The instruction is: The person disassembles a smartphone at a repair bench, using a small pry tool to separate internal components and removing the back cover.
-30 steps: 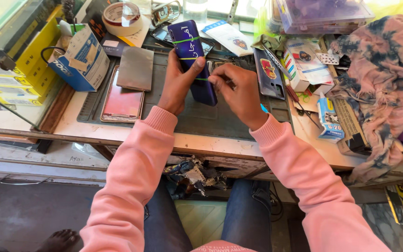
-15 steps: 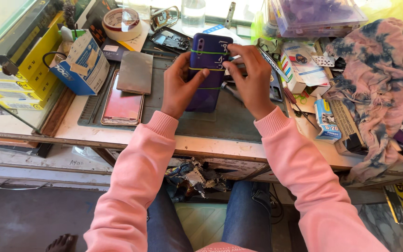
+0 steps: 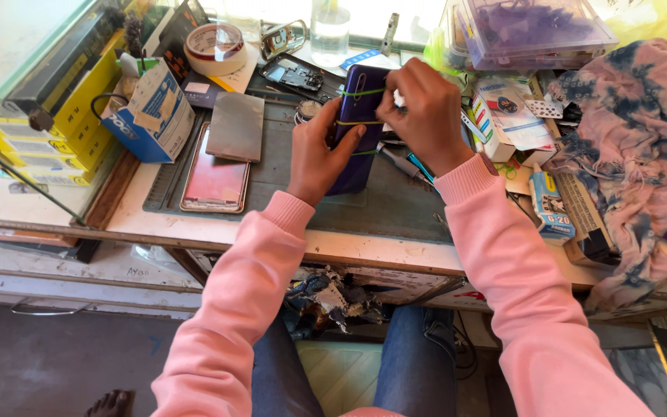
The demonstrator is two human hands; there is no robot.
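Head view shows both hands closed on a purple phone (image 3: 358, 116) held tilted above the grey work mat (image 3: 395, 205), its back facing up and thin green rubber bands (image 3: 360, 93) wrapped across it. Left hand (image 3: 319, 150) grips the phone's lower half from the seven o'clock side, thumb laid along its back, while the right hand (image 3: 428, 112) clamps the upper right edge from three o'clock, fingers curled over the top. At nine o'clock from the phone, flat on the mat, lie a second phone with a pinkish screen (image 3: 214, 176) and, just above it, a grey rectangular plate (image 3: 236, 127). Further out at ten o'clock stands a blue and white cardboard box (image 3: 152, 116), with a roll of tape (image 3: 214, 46) beyond it at eleven o'clock. An opened phone chassis (image 3: 293, 75) lies at eleven o'clock, near the purple phone, and a clear bottle (image 3: 329, 31) stands at twelve o'clock. At three o'clock sits a small glue tube package (image 3: 548, 207), and a tie-dyed pink and blue cloth (image 3: 634, 154) is heaped at the bench's right end
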